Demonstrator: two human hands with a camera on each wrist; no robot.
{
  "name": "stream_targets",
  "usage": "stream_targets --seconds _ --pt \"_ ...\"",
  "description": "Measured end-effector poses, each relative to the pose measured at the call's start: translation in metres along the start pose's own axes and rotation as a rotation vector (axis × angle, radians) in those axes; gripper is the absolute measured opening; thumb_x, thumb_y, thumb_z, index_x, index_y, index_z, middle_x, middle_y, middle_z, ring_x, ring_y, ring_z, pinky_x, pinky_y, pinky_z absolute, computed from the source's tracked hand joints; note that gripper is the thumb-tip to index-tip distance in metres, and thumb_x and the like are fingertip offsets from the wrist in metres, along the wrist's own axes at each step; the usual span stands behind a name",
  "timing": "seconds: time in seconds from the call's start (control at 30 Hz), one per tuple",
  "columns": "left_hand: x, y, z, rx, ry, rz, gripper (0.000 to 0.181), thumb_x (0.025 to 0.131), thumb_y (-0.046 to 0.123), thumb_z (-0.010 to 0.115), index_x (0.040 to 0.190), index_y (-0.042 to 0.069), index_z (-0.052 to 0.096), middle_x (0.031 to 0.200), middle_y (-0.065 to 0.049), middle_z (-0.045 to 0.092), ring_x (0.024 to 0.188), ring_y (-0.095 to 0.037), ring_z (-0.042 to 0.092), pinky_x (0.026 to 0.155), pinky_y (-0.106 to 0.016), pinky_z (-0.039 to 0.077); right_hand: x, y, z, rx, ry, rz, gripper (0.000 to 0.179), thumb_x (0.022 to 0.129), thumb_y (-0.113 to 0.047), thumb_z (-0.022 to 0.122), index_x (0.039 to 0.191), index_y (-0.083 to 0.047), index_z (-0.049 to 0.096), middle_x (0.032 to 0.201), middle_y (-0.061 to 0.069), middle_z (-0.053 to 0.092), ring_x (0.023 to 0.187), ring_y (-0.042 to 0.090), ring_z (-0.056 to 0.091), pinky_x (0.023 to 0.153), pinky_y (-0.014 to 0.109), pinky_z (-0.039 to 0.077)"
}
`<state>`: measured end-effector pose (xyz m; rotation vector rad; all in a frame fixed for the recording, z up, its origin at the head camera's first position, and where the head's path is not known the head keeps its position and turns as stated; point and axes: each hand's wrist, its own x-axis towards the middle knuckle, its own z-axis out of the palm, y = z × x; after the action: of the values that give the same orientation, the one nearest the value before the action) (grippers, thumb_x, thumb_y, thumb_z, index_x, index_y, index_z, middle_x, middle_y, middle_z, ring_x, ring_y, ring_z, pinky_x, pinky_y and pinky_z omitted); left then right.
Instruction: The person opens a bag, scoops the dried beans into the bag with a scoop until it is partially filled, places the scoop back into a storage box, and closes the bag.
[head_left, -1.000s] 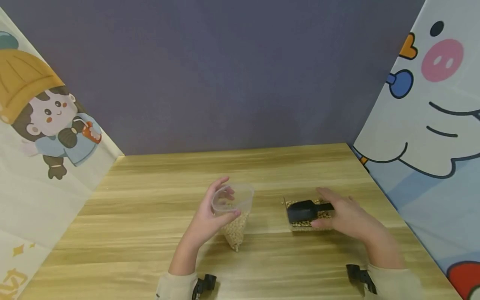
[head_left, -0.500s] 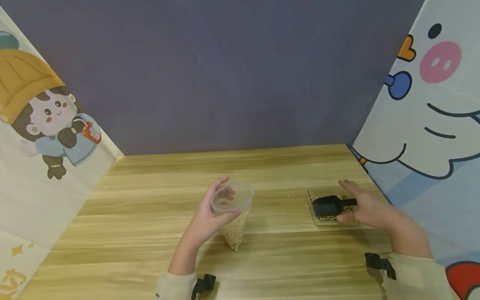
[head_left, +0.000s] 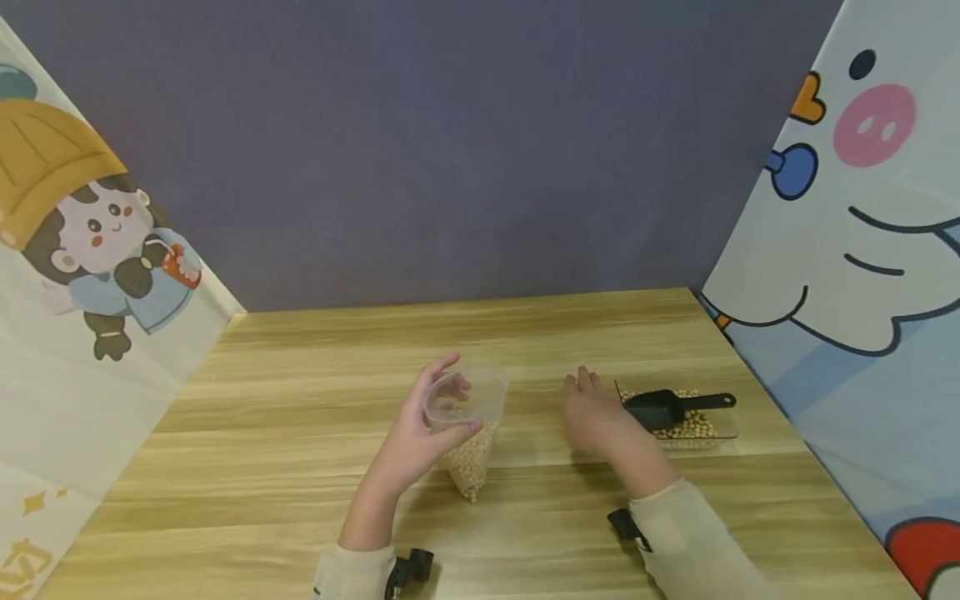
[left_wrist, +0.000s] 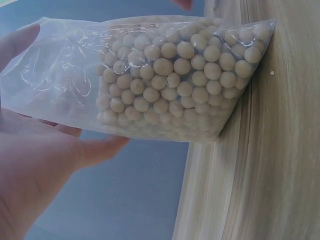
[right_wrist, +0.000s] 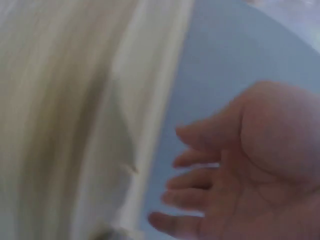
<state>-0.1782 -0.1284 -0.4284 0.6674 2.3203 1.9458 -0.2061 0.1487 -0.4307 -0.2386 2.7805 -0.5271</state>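
Note:
My left hand (head_left: 412, 442) grips a clear plastic bag (head_left: 471, 467) near its open mouth, thumb on the near side and fingers behind. The bag stands upright with its pointed bottom on the table. Round pale beans (left_wrist: 170, 75) fill its lower part in the left wrist view, and the upper part is bare film. My right hand (head_left: 603, 421) is between the bag and a clear box (head_left: 716, 437), low over the table and holding nothing. Its fingers are loosely bent in the right wrist view. A black scoop (head_left: 656, 410) lies on the beans in the box, handle pointing right.
The wooden table (head_left: 315, 358) runs back to a dark grey panel (head_left: 465, 150). Cartoon-printed panels stand at the left (head_left: 67, 400) and right (head_left: 810, 267). A tiny pale speck (left_wrist: 272, 73) lies on the tabletop near the bag.
My right hand moved the box with the scoop to the right, then let go and came back left toward the bag. My left hand and the bag stay in place.

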Motion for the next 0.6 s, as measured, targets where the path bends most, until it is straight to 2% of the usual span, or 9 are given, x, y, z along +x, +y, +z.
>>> stream_targets --seconds 0.17,0.23,0.4,0.6 --pt "-0.004 -0.003 0.001 0.017 -0.003 -0.014 0.087 0.092 0.011 0.08 0.164 0.026 0.033 0.148 -0.015 0.054 0.134 -0.04 0.053 0.106 -0.046 0.057 0.025 0.001 0.017 -0.072 0.021 0.062 0.062 0.104 -0.002 0.043 0.159 0.02 0.022 0.171 0.04 0.014 0.161 0.055 0.016 0.129 0.066 0.026" --pt "-0.005 -0.004 0.002 0.019 0.0 -0.014 0.087 0.093 0.011 0.08 0.164 0.026 0.033 0.148 -0.017 0.054 0.135 -0.04 0.053 0.106 -0.045 0.057 0.026 0.001 0.02 -0.08 0.006 0.064 0.059 0.104 -0.001 0.042 0.156 0.023 0.026 0.169 0.042 0.018 0.16 0.055 0.02 0.13 0.064 0.026" --pt "-0.004 -0.003 0.004 -0.004 -0.008 -0.017 0.086 0.092 0.009 0.08 0.163 0.027 0.034 0.147 -0.017 0.054 0.135 -0.043 0.052 0.099 -0.03 0.06 0.015 0.0 0.02 -0.08 -0.037 0.043 0.055 0.102 0.001 0.046 0.151 0.025 0.035 0.168 0.041 0.022 0.159 0.054 0.022 0.132 0.061 0.025" --pt "0.0 0.0 0.003 0.002 -0.006 0.003 0.087 0.091 0.007 0.08 0.162 0.025 0.035 0.147 -0.022 0.054 0.133 -0.044 0.054 0.098 -0.028 0.06 -0.009 0.007 0.038 -0.124 -0.016 0.043 0.061 0.106 -0.003 0.047 0.157 0.021 0.026 0.171 0.039 0.017 0.161 0.051 0.02 0.127 0.068 0.03"
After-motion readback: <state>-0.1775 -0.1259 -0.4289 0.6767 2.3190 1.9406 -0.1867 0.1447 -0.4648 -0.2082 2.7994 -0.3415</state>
